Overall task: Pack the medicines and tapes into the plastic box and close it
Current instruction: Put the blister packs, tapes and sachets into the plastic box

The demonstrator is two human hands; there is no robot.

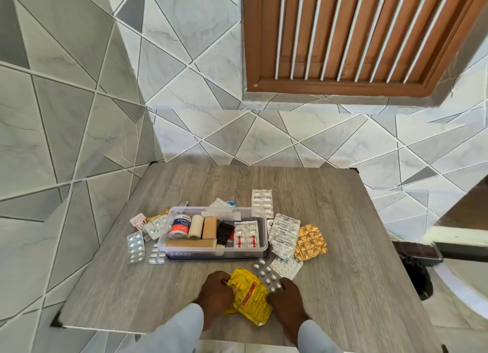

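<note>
A clear plastic box [260, 247] stands open in the middle of the grey wooden table [343, 247]. Inside it lie an adhesive tape roll [180, 226], two tan rolls [202, 227], a cardboard tube [189, 243] and a red-and-white blister strip [246, 233]. Near the table's front edge my left hand [215, 294] grips the left end of a yellow medicine packet [249, 293]. My right hand [286, 298] holds the packet's right side and pinches a silver blister strip [267, 274].
Loose blister strips lie left of the box [136, 247] and right of it [284, 233], with a gold foil strip [310, 243] at the far right and a white strip [262, 203] behind. Tiled walls flank the table at the left and back.
</note>
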